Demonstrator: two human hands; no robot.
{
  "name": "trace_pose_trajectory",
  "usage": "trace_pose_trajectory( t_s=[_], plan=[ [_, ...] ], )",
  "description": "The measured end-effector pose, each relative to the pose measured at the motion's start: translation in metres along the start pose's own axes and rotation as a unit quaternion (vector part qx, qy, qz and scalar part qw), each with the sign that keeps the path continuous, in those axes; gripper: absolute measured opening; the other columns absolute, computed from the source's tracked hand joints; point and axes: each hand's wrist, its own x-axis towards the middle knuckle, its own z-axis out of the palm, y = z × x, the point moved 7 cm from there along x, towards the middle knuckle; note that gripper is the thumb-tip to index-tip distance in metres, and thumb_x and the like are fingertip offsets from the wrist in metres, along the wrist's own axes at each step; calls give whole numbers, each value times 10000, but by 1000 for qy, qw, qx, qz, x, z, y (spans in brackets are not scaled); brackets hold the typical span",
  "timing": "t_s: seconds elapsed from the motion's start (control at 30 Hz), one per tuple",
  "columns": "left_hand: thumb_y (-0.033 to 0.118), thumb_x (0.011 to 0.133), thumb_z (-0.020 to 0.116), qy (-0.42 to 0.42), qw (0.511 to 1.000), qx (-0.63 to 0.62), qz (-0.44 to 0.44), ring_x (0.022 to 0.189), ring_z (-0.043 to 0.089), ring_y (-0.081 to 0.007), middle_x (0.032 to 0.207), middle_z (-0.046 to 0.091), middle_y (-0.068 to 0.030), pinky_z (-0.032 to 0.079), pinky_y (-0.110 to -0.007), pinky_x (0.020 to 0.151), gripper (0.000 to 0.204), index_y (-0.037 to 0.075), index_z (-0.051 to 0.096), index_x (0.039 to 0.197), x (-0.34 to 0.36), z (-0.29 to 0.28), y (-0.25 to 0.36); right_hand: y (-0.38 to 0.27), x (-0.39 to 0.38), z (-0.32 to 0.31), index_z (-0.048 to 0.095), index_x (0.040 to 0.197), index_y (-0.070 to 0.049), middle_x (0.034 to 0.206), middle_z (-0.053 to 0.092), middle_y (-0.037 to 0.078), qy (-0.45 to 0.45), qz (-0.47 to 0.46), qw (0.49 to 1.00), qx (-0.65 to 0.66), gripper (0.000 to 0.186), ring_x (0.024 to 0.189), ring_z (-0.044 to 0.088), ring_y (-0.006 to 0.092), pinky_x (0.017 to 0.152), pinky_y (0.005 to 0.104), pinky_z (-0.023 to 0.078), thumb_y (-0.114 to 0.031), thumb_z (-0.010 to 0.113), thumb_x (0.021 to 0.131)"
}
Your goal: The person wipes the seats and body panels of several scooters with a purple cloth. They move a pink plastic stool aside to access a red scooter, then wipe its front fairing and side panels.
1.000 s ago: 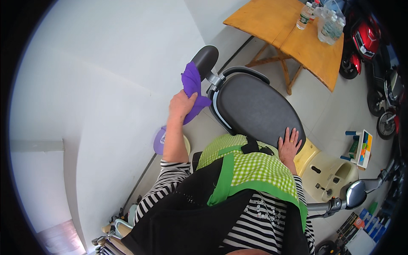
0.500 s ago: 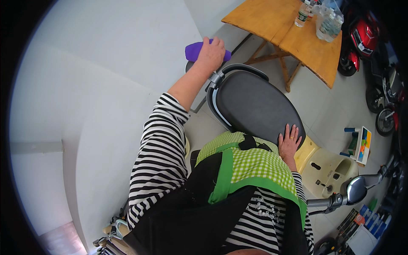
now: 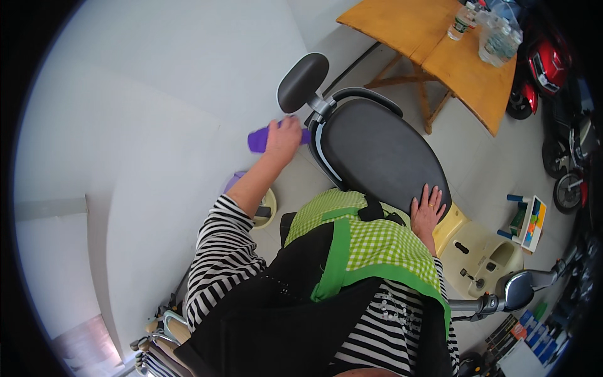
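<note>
Dark scooter seat (image 3: pixel 377 144), frame centre: padded, likely firm, heavy, smooth; grip by rim. Right hand (image 3: pixel 427 213) flat on its lower-right end, fingers slightly apart. Padded backrest (image 3: pixel 303 83), upper left of centre: probably firm; hold by edges. Purple cloth (image 3: pixel 258 141), left of centre: looks light, limp, unbreakable; bunch mid-cloth. Left hand (image 3: pixel 284 141) has fingers curled, clamped on it.

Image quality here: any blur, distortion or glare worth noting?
Head view: the left hand and purple cloth look smeared, probably by motion, while the right hand on the dark seat is fairly crisp; also in the head view, the wooden table shows bowed edges and the frame's corners go black; same head view, a pinkish patch at lower left looks bright.
</note>
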Motion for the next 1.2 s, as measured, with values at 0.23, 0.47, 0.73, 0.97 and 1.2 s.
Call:
trace_pose_trajectory(
  t_s=[0.23, 0.47, 0.73, 0.97, 1.2],
  plan=[
    [102, 838, 578, 68, 561, -754, -335, 937, 644, -235, 1037, 661, -85, 532, -365, 849, 392, 74, 604, 1228, -54, 58, -76, 2, 1, 5, 295, 1532, -210, 1609, 198, 117, 14, -21, 1000, -14, 603, 1486, 160, 304, 1152, 590, 118, -449, 406, 990],
    [332, 958, 566, 180, 284, -919, -205, 882, 643, -193, 1011, 639, -82, 543, -344, 802, 376, 51, 548, 1207, 35, -24, -131, 6, 5, 14, 263, 1540, -187, 1596, 203, 163, 3, -29, 999, -45, 627, 1476, 165, 352, 1128, 625, 159, -450, 390, 986],
    [452, 977, 469, 58, 755, -650, -66, 1135, 582, -233, 1257, 630, -96, 417, -332, 1022, 453, 168, 639, 1286, 121, -81, -107, 3, 4, 11, 245, 1545, -183, 1606, 167, 162, -30, -8, 998, -46, 623, 1486, 124, 351, 1131, 634, 153, -454, 369, 998],
    [431, 930, 532, 18, 610, -769, -189, 909, 659, -206, 1048, 701, -91, 512, -338, 844, 449, 68, 683, 1147, 115, 10, -122, 1, 4, 8, 223, 1550, -190, 1612, 148, 153, -45, -4, 998, -38, 625, 1490, 110, 349, 1142, 617, 150, -456, 368, 1004],
    [332, 834, 663, 95, 215, -916, -326, 809, 679, -241, 888, 708, -141, 527, -382, 749, 340, 31, 686, 991, 63, 216, -34, 3, 6, 10, 209, 1553, -192, 1613, 137, 158, -63, -1, 997, -55, 628, 1488, 110, 353, 1144, 611, 156, -452, 370, 1005]
  ],
)
